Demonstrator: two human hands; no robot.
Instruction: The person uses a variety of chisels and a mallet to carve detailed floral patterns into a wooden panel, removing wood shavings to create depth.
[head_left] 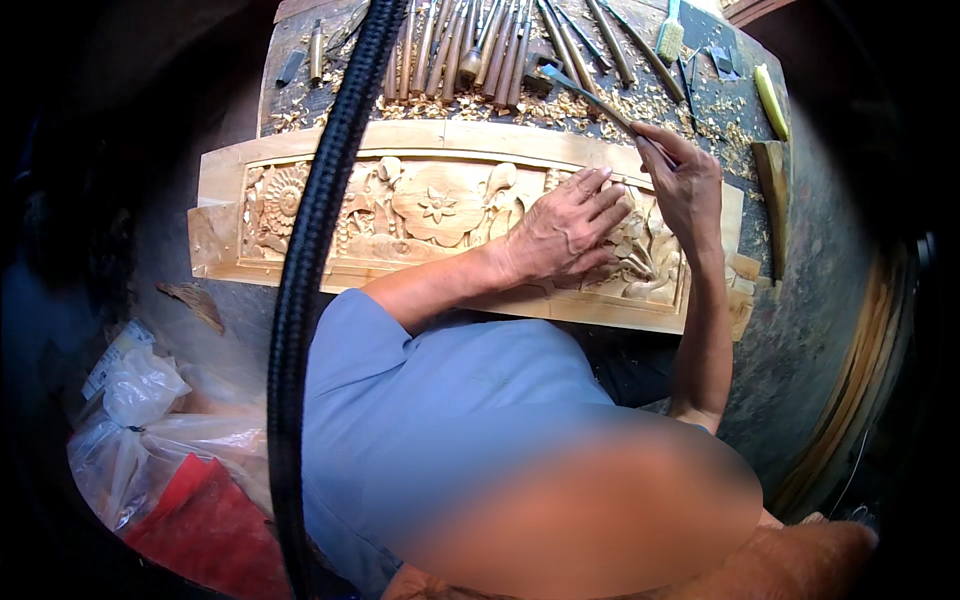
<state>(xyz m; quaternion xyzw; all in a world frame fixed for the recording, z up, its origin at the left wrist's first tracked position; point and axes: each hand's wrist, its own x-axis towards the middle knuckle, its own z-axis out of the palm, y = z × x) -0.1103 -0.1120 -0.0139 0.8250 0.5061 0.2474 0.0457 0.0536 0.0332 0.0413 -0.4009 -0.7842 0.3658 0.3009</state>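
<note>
"Carved panel (450,222): where is it, and how far along do I judge it?"

"Just nearer the person than the row of hand tools (442,70). I judge its flower (437,205) largely shaped; what remains at the partly covered right end, I cannot tell."

"Grip?"

"Left hand (572,228): fingers loosely spread over the relief. Right hand (688,185): thumb and fingers pinching a slim tool (603,107)."

- Carved panel (438,205): pale tan, flower relief pattern.
- Held tool (600,104): grey, tip bluish.
- Tool handles (437,74): brown.
- Shavings (290,121): pale yellow.
- Cable (318,215): black, braided pattern.
- Shirt (480,370): plain blue-grey.
- Sheet (210,530): solid red.
</note>
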